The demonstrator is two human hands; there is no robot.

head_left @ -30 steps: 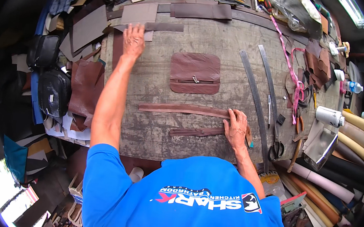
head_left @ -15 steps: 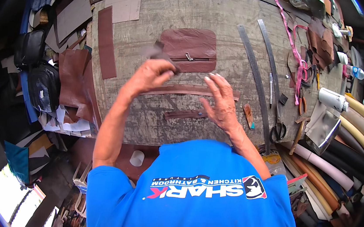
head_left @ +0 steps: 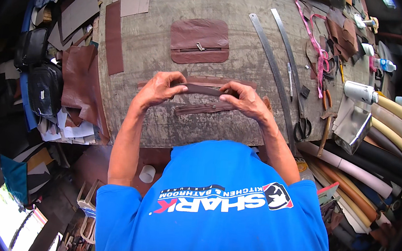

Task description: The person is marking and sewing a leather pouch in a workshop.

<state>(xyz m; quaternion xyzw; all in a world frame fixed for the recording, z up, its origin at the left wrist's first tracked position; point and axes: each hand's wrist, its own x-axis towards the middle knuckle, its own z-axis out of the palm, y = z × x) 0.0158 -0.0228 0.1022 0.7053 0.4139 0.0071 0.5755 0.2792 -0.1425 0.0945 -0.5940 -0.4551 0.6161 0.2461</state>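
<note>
Between my two hands a short dark brown strip point(head_left: 204, 90) is held by its ends. My left hand point(head_left: 162, 90) pinches one end between thumb and fingers, and my right hand point(head_left: 248, 100) pinches the other. Beneath and just beyond it lies a long reddish-brown leather strip point(head_left: 238, 84), partly hidden by my hands. Nearer me is a short brown zippered strip point(head_left: 197, 109). Farther off, a brown leather piece with rounded corners and a zipper point(head_left: 201, 36) rests flat on the worktable point(head_left: 146, 43).
Two metal rulers point(head_left: 272, 60) lie to the right, with black-handled scissors point(head_left: 302, 129), a pen point(head_left: 289, 78), orange-handled pliers point(head_left: 327, 100), a hammer point(head_left: 326, 128) and a pink tape measure point(head_left: 322, 64). A brown leather strip point(head_left: 114, 39) is on the left. Material rolls point(head_left: 351, 169) stand at lower right.
My left hand has brought the dark strip down from beside the zippered leather piece. My right hand has closed on its other end. The whole view has shifted slightly.
</note>
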